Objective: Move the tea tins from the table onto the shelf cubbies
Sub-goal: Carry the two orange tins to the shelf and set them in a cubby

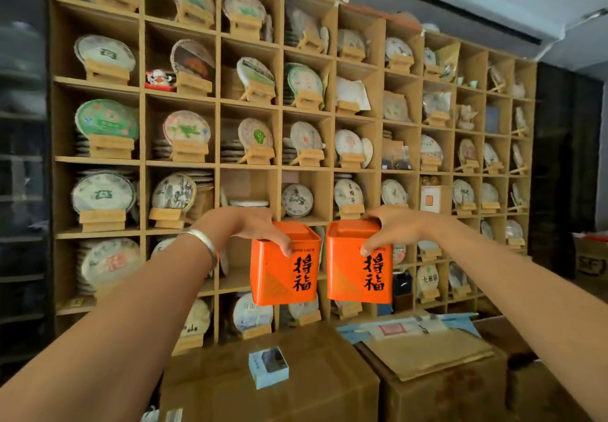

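Two square orange tea tins with black characters hang in the air in front of the wooden shelf wall [279, 168]. My left hand [260, 227] grips the left tin [283, 273] from above by its lid edge; a silver bangle sits on that wrist. My right hand [391, 227] holds the right tin [358, 270] the same way. Both tins are upright, side by side and a little apart. Behind them is a cubby [246, 191] with only a low flat stack inside.
The shelf cubbies hold round wrapped tea cakes on small wooden stands. Below stand two large cardboard boxes [296, 382]; a small white-blue box [268, 367] lies on the left one and brown paper bags [427, 352] on the right one. A dark cabinet stands at the left.
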{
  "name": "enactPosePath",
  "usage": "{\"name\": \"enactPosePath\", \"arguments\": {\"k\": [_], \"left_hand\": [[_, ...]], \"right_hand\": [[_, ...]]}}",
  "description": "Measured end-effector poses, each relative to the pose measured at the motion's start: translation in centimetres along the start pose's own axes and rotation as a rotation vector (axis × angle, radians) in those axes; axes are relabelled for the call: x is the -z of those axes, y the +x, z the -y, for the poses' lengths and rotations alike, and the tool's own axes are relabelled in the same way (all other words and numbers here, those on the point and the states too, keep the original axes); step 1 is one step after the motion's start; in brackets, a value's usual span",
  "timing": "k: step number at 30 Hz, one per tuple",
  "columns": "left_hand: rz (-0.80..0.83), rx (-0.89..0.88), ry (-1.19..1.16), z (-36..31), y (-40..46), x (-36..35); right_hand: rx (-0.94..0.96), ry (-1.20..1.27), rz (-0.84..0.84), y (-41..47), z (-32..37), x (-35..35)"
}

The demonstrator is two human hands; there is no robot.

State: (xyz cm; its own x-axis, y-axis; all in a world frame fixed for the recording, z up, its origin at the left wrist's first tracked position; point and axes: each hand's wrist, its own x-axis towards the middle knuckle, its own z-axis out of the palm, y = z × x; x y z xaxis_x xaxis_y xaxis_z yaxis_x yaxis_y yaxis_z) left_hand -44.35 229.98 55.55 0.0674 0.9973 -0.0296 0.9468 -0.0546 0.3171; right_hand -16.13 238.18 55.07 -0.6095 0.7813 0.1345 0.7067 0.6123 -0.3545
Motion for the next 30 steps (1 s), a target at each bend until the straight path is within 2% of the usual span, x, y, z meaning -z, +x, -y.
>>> {"name": "enactPosePath", "arguments": {"k": [7,17,30], "left_hand": [[-0.048,-0.010,-0.028,4.1,14.6,4.0],[-0.044,0.013,-0.029,8.7,29.4,5.4],[-0.126,0.179,-0.047,12.3,49.0,8.1]], "right_hand": [[0.008,0.045,-0.029,12.6,-5.4,3.1],[0.045,0.025,-0.061,28.0,-13.1,4.2],[0.207,0.054,-0.008,51.1,-23.6,6.0]]}}
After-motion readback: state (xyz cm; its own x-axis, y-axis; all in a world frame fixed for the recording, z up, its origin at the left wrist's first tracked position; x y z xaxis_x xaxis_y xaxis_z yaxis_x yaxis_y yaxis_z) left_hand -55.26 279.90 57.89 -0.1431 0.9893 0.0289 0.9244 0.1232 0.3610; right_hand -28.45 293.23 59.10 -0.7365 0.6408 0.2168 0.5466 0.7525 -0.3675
